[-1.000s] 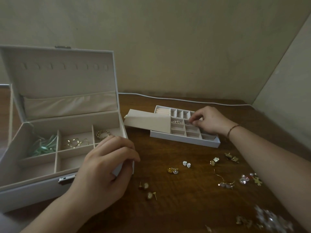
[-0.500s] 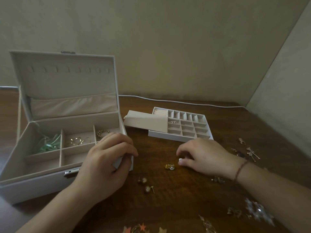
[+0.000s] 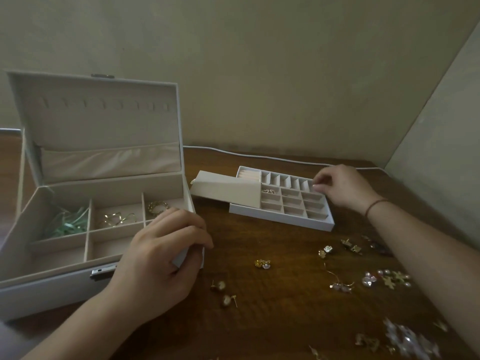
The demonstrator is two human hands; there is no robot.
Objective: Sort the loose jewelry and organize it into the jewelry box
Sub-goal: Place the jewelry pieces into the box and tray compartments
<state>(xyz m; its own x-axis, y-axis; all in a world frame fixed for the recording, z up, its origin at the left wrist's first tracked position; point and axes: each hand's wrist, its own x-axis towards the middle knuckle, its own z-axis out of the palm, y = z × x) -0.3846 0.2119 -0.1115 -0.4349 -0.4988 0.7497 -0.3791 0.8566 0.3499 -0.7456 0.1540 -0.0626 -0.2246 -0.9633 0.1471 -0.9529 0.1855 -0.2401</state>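
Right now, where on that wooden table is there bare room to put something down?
Bare wood lies between the white divided tray and the gold flower earrings, beside the left hand. Right of that, loose earrings crowd the table.

You have a dark wooden table (image 3: 272, 315) under everything, its grain running toward you, and it ends at a plain beige wall (image 3: 259, 61) behind. A thin white cable (image 3: 259, 155) lies along the table's back edge, just where the wood meets that wall, and runs off to your right. On your right a second wall (image 3: 446, 141), paler, closes the corner and stands right against the table's side.
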